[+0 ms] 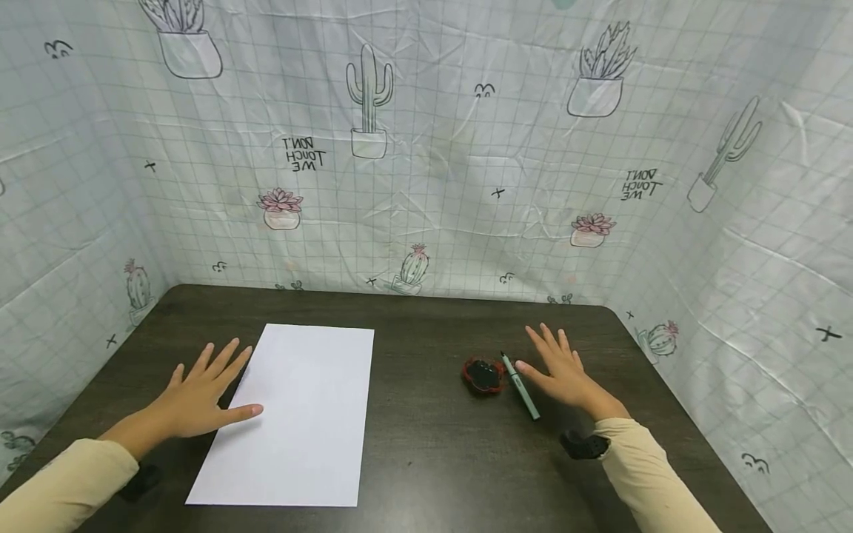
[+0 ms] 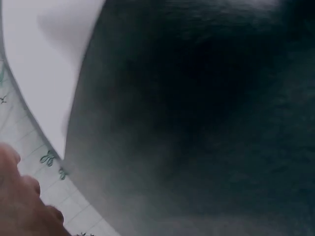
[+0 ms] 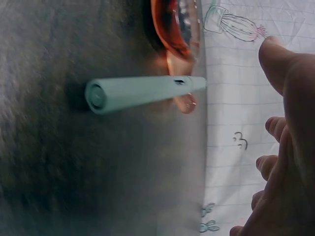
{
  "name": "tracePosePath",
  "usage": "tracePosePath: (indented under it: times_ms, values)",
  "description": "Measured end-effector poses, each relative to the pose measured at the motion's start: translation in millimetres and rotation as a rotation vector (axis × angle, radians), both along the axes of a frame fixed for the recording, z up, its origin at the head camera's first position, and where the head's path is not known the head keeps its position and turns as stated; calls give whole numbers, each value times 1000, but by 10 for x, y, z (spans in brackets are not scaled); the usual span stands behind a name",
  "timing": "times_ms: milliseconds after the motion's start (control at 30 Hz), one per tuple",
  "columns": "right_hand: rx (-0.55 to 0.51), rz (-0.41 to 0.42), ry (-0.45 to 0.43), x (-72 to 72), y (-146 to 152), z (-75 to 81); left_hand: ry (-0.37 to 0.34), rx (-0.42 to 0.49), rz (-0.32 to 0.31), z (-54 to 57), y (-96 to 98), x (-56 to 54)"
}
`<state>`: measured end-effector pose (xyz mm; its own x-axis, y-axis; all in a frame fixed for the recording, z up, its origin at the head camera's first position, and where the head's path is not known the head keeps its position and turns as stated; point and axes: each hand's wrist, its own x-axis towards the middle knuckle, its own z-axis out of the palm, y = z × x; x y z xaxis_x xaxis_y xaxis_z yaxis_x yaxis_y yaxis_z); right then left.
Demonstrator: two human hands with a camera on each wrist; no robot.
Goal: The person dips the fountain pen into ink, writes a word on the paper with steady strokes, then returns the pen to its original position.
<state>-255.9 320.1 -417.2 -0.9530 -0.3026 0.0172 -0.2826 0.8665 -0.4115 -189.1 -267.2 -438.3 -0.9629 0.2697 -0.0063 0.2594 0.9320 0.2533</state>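
My left hand [image 1: 193, 403] is spread with straight fingers at the left edge of a blank white sheet of paper [image 1: 306, 418], its thumb reaching over the sheet. In the left wrist view, part of the paper [image 2: 47, 59] shows beside that hand's fingertips [image 2: 32, 187]. On the other side, my right hand [image 1: 560, 374] has its fingers extended and holds nothing. Its thumb tip is close to a pale green pen [image 1: 522, 389], which lies slantwise on the table. Touching or nearly touching the pen is a small red, wavy-edged object [image 1: 483, 376] with a dark centre; the right wrist view shows it glossy and see-through.
A dark wood-look table [image 1: 426, 444] carries everything. Behind it and along both sides hangs a light checked cloth [image 1: 440, 163] printed with cacti and mirrored lettering. Dark bands [image 1: 583, 446] sit at the wrists, by the pale sleeves [image 1: 649, 466].
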Motion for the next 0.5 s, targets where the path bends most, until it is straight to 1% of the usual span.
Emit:
tracePosePath:
  times_ms: [100,233,400,500]
  values:
    - [-5,-4,-1,-6,-10,-80,-32,9,-23,-94,1,-4]
    - [-30,3,1,-3,-33,-146,-67,30,-35,-178,2,-4]
    - [-40,12,-2,5,-59,-208,-119,55,-30,-249,-13,-12]
    - [-54,16,-11,3,-65,-234,-142,74,-32,-260,-20,-25]
